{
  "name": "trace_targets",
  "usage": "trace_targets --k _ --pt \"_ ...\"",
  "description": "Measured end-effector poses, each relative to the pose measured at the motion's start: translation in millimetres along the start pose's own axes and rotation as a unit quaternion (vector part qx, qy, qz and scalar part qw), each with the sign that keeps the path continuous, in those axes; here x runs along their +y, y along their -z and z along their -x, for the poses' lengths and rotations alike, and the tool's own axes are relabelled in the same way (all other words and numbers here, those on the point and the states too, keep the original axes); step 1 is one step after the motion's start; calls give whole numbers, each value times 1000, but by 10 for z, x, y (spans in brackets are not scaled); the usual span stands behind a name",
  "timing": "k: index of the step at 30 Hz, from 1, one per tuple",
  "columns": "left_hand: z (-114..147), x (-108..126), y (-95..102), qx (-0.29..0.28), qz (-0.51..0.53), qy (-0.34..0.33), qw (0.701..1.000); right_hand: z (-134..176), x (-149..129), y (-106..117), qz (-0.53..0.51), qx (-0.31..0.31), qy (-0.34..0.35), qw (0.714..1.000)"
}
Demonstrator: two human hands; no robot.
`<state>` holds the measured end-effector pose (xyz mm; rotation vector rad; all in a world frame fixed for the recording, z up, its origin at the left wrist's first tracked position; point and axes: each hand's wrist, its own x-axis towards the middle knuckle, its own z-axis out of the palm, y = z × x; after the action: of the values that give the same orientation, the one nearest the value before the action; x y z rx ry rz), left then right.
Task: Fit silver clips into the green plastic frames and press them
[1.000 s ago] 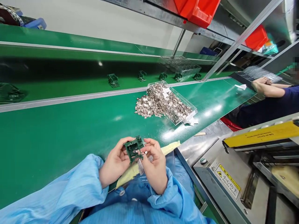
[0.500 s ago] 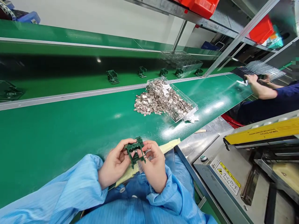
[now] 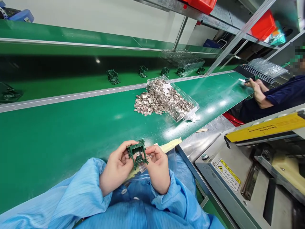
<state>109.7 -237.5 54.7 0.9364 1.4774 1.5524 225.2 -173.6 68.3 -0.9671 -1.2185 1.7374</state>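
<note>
Close to my body I hold a small green plastic frame [image 3: 140, 146], open in its middle, between both hands. My left hand [image 3: 116, 168] is closed round its left side, thumb at the lower edge. At its right side are the pinched fingers of my right hand [image 3: 158, 168], the thumb reaching into the opening. Small silver metal pieces [image 3: 143, 168] show just under the frame and by my right fingers; whether those fingers grip any of them I cannot tell. A pale yellow sheet [image 3: 170, 145] and clear plastic lie below my hands.
Ahead on the green bench [image 3: 71, 133], a clear tray [image 3: 196, 109] of small metal pieces has a loose heap [image 3: 147, 103] beside it. Several green assemblies [image 3: 113, 77] stand behind the rail. A machine [image 3: 221, 178] stands close at right; beyond it sits a co-worker [image 3: 274, 95].
The green frame has turned slightly in my hands, so its opening shows more squarely. The co-worker's hands have shifted and hold a dark green part. My view has moved a little.
</note>
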Motion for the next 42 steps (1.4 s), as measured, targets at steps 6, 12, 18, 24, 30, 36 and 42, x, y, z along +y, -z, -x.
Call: trace_targets --k 6,12,18,24,30,36,42 --pt "51 68 -100 -14 -18 5 1000 97 4 95 -55 9 -17 998" --pt "142 105 -257 -58 -44 10 997 307 -13 289 -44 42 10 998" --pt "-95 89 -440 -2 6 -4 1000 448 416 769 91 135 8 987" --pt "-391 -129 -777 -57 9 -81 995 185 638 896 170 95 28 980" --pt "-418 -254 -814 -105 -89 -76 988 34 640 844 41 52 8 998" --pt "-405 -253 -802 -80 -134 -79 985 0 757 917 -37 17 -19 999" --pt "-401 -246 -810 -78 -151 -80 982 12 771 927 -73 1 -21 997"
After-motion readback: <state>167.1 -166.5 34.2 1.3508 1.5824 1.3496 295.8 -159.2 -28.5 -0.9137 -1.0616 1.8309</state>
